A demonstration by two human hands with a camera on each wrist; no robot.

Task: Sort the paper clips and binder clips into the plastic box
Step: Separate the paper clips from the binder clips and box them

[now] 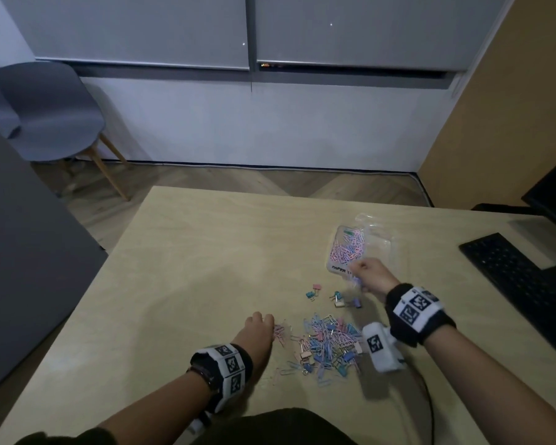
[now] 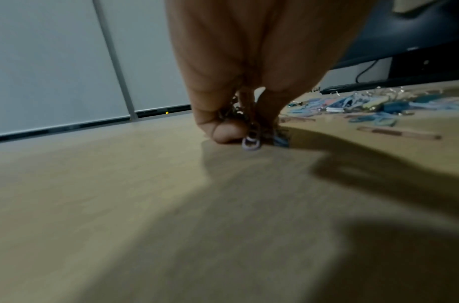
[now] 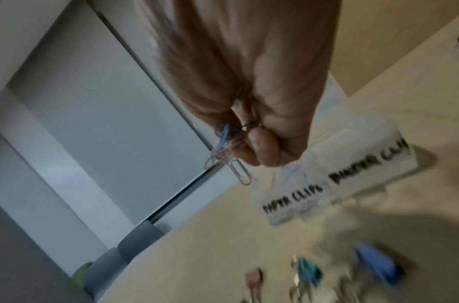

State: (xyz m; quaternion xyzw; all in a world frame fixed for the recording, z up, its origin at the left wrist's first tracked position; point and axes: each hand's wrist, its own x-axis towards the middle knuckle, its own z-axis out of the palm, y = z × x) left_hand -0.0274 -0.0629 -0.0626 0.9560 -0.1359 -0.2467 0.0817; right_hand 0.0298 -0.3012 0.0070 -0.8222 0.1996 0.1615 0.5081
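While both hands are loaded, the risks sit mainly in the carry and the release.

Item 1. Right hand [image 1: 371,274]: fingers curled tight round a small bunch of pastel blue and pink wire paper clips [image 3: 227,152], one clip dangling loose below the fist. It hangs at the near end of the clear plastic box with black hand-lettered labels [image 1: 360,248], which stands toward the far right of the pale wooden table [image 1: 190,252]. Risk: the dangling clip may shed short of the box, or land in the wrong section; the right wrist view shows two labels side by side, the second blurred.

Item 2. Left hand [image 1: 259,327]: fingertips bunched down on a small cluster of pink clips [image 1: 281,332] at the left edge of the heap, pinching several. Risk: linked wires may drag neighbours along and scatter them.

Item 3. Mixed heap of pastel paper clips and small binder clips [image 1: 329,346]: near centre of table, between the wrists. Risk: binder clips tangled in a handful could go in with the paper clips.

Item 4. Loose pastel binder clips [image 1: 336,298]: lying apart, between heap and box, under the right hand's path; a low pass could knock them.

Item 5. Box contents: one section holds mostly pink clips already; the other looks almost bare.
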